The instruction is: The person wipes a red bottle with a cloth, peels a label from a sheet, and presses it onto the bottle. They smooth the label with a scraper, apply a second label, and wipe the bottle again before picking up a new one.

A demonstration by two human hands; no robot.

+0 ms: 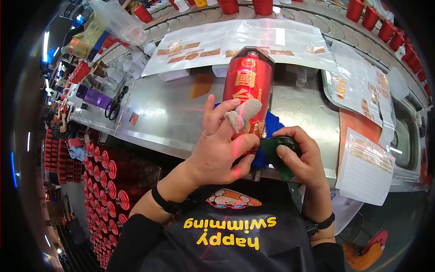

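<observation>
A red bottle (259, 75) with gold characters lies on a blue cloth (273, 123), its dark cap end pointing away from me. My left hand (222, 140) rests on the bottle's left side and lower part, fingers spread, one finger wearing a pale fabric cover (245, 113). In my right hand (301, 156), a dark green flat piece (279, 154) is pinched between thumb and fingers, close to the bottle's near end at its right.
White sheets with gold labels (195, 52) lie behind the bottle. Black scissors (116, 103) and a purple bottle (94, 96) are at the left. A label sheet (366, 165) and a sink (407, 136) are at the right. Red containers (386, 31) line the conveyor (308, 17).
</observation>
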